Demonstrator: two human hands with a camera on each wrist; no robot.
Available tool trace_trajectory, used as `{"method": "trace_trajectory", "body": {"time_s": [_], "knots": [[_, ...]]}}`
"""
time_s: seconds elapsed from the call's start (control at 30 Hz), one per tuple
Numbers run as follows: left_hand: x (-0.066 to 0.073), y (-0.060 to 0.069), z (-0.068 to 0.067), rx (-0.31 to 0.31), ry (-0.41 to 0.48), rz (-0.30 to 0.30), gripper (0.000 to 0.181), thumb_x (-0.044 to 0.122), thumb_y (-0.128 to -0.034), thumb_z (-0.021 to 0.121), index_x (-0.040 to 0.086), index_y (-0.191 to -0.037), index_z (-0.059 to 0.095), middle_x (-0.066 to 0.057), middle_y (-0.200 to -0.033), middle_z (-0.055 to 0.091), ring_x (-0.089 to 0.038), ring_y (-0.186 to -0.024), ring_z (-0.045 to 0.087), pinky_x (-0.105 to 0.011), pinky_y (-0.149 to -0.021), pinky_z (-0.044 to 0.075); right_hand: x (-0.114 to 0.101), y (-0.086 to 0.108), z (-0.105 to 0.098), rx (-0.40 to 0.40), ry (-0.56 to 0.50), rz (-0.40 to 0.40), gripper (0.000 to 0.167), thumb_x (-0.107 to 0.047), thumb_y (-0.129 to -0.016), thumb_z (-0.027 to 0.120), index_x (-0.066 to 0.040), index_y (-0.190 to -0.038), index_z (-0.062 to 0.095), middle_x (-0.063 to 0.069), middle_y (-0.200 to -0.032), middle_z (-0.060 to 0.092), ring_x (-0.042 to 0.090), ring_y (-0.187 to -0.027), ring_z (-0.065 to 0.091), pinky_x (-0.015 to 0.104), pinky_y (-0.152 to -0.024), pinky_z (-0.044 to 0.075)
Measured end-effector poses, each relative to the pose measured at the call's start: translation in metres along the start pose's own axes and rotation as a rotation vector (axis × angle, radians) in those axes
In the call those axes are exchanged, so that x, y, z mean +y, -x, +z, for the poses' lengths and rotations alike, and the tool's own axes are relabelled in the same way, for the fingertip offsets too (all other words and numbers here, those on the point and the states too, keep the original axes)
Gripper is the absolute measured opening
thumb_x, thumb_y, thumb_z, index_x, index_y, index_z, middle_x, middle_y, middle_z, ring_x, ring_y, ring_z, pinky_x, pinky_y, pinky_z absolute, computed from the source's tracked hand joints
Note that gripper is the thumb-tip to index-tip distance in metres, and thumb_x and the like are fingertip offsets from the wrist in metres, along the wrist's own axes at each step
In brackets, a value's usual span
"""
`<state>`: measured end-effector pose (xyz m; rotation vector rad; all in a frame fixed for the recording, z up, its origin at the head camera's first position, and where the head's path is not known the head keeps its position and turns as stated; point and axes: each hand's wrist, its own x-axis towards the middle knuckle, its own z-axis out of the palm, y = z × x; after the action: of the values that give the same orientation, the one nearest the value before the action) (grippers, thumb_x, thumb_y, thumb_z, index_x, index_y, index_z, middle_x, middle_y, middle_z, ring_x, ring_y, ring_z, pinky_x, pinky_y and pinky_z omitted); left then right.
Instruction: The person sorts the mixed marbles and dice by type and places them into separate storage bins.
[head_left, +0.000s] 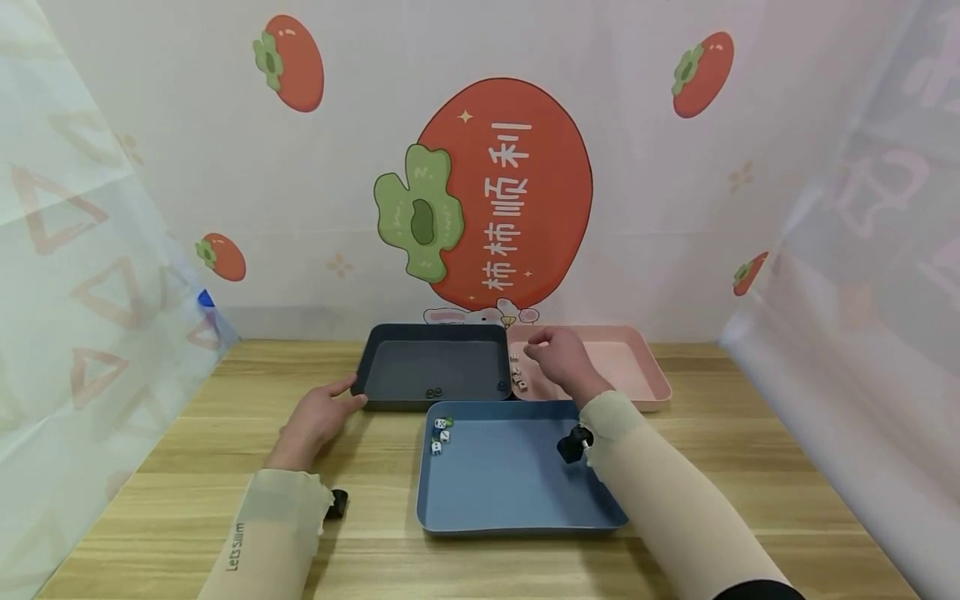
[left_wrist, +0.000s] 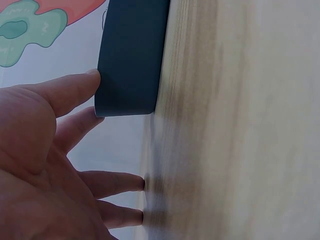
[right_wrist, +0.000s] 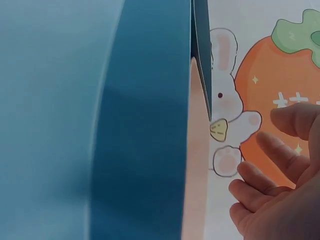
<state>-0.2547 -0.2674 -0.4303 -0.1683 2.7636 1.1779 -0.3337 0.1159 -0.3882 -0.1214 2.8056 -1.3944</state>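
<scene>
My left hand (head_left: 318, 417) rests at the front left corner of a dark grey tray (head_left: 375, 367). In the left wrist view its thumb touches the wall of the dark tray (left_wrist: 132, 60), and two other fingertips reach the table. Over the left part of a pink tray (head_left: 637, 367), my right hand (head_left: 562, 360) hovers with loosely bent fingers. Nothing shows between the fingers of the right hand (right_wrist: 280, 175) in the right wrist view. Several small light dice (head_left: 519, 379) lie along the pink tray's left side, just left of this hand.
A blue tray (head_left: 510, 492) stands in front, with several white dice (head_left: 440, 436) and small green bits at its upper left. Small dark pieces (head_left: 433, 392) lie near the dark tray's front edge, another dark piece (head_left: 502, 386) by its right corner. Patterned cloth (head_left: 660, 250) hangs behind.
</scene>
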Motion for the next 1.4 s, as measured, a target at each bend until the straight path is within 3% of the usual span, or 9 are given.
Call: {"method": "trace_trajectory", "body": {"time_s": [0.2, 0.37, 0.43, 0.63, 0.9, 1.2, 1.4], "knots": [[-0.001, 0.0, 0.001, 0.003, -0.012, -0.008, 0.064, 0.043, -0.102, 0.055, 0.019, -0.158, 0.033, -0.026, -0.158, 0.023, -0.051, -0.143, 0.016, -0.074, -0.107, 0.012, -0.004, 0.006, 0.014, -0.023, -0.125, 0.032, 0.02, -0.02, -0.101, 0.061, -0.006, -0.109, 0.072, 0.009, -0.11, 0.063, 0.027, -0.099, 0.054, 0.038, -0.077, 0.052], [-0.001, 0.0, 0.001, 0.002, -0.017, -0.002, 0.064, 0.042, -0.1023, 0.054, 0.018, -0.158, 0.033, -0.027, -0.158, 0.024, -0.051, -0.142, 0.017, -0.071, -0.108, 0.015, -0.011, 0.017, 0.032, -0.059, -0.145, 0.01, 0.021, -0.025, -0.1, 0.063, -0.01, -0.112, 0.072, 0.005, -0.11, 0.064, 0.027, -0.097, 0.055, 0.039, -0.078, 0.053], [-0.001, 0.0, 0.0, 0.001, -0.016, -0.007, 0.064, 0.043, -0.1022, 0.055, 0.018, -0.158, 0.033, -0.026, -0.158, 0.024, -0.051, -0.142, 0.017, -0.072, -0.108, 0.014, -0.016, 0.023, 0.04, -0.11, -0.102, -0.046, 0.021, -0.026, -0.099, 0.065, -0.011, -0.112, 0.073, 0.005, -0.115, 0.064, 0.027, -0.1, 0.056, 0.041, -0.079, 0.053], [0.0, -0.001, -0.001, -0.008, -0.007, -0.023, 0.066, 0.047, -0.1012, 0.055, 0.022, -0.158, 0.032, -0.025, -0.159, 0.021, -0.052, -0.143, 0.014, -0.079, -0.103, 0.007, -0.031, 0.037, 0.06, -0.294, 0.122, -0.253, 0.018, -0.021, -0.096, 0.069, -0.012, -0.11, 0.076, 0.008, -0.143, 0.053, 0.03, -0.132, 0.046, 0.05, -0.104, 0.042], [0.0, 0.0, -0.003, -0.012, -0.015, -0.048, 0.068, 0.052, -0.0997, 0.055, 0.026, -0.158, 0.032, -0.024, -0.16, 0.019, -0.053, -0.143, 0.011, -0.086, -0.092, -0.003, -0.037, 0.048, 0.078, -0.493, 0.298, -0.348, 0.018, -0.017, -0.092, 0.073, -0.019, -0.109, 0.078, 0.006, -0.15, 0.045, 0.03, -0.136, 0.042, 0.047, -0.106, 0.041], [0.001, 0.001, -0.002, -0.006, -0.011, -0.049, 0.067, 0.05, -0.0996, 0.056, 0.026, -0.158, 0.033, -0.023, -0.16, 0.021, -0.052, -0.143, 0.012, -0.086, -0.093, -0.003, -0.03, 0.046, 0.088, -0.536, 0.425, -0.429, 0.016, -0.02, -0.092, 0.074, -0.027, -0.106, 0.078, 0.006, -0.152, 0.043, 0.027, -0.138, 0.038, 0.045, -0.105, 0.042], [0.0, 0.0, -0.002, -0.008, -0.004, -0.046, 0.067, 0.049, -0.0998, 0.056, 0.025, -0.158, 0.032, -0.024, -0.16, 0.021, -0.052, -0.143, 0.012, -0.085, -0.095, -0.001, -0.029, 0.049, 0.09, -0.536, 0.454, -0.444, 0.016, -0.02, -0.091, 0.075, -0.028, -0.105, 0.079, 0.006, -0.152, 0.043, 0.03, -0.14, 0.035, 0.048, -0.107, 0.039]]}}
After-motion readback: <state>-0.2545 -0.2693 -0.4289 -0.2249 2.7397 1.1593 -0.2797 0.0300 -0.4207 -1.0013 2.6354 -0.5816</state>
